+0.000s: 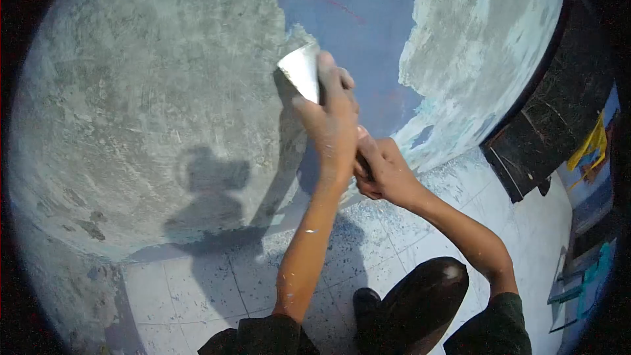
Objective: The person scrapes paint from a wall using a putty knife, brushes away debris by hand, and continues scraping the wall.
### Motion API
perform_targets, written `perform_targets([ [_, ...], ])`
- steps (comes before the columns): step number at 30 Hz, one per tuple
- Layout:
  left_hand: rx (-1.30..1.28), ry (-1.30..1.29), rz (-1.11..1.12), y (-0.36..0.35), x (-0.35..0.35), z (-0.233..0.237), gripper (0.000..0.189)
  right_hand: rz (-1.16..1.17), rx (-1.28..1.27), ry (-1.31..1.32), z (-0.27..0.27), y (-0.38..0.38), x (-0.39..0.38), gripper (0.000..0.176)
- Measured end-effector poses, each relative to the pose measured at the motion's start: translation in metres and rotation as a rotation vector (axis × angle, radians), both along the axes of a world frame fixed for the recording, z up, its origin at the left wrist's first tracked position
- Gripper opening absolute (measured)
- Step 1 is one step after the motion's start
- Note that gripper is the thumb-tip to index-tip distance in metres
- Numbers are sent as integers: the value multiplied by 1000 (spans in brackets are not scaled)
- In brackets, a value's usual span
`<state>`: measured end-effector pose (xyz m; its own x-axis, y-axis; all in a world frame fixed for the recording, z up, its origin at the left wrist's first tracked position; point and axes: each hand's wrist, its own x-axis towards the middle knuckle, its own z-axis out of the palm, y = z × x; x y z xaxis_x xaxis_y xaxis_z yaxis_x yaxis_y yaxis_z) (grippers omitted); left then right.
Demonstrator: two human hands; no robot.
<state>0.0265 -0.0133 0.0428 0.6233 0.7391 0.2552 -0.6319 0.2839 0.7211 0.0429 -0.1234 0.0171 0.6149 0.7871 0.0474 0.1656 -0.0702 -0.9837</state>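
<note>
A broad metal scraper (302, 73) leans with its wide blade edge against the wall, right where the blue paint (368, 39) meets bare grey plaster (164, 59). My left hand (336, 115) is closed around the scraper close behind the blade, slightly blurred, its fingers dusty with pale powder. Lower down and to the right, my right hand (388, 172) wraps round the dark handle end, most of which its fingers hide. Paint flecks stick to both forearms.
White floor tiles (197, 289) strewn with paint chips run along the wall's foot. My bent knee (427, 296) and a dark shoe (367, 302) are below. A dark panel (552, 98), a yellow item (589, 144) and a teal rack (582, 286) stand at the right.
</note>
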Motion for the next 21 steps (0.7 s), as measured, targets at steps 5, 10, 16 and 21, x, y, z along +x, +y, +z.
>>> perform_targets([
  [5, -12, -17, -13, 2, -1, -1, 47, 4, 43, 26, -3, 3, -8, 64],
  [10, -58, -35, 36, 0, -2, 15, 44, -16, -24, -16, 11, 3, -3, 64],
  [16, -38, -24, -28, -7, 2, -3, 40, -9, -25, -18, 0, -4, -2, 62],
  [21, -6, 13, 55, 7, -1, 15, 42, -27, 33, -6, 4, 6, -4, 62],
])
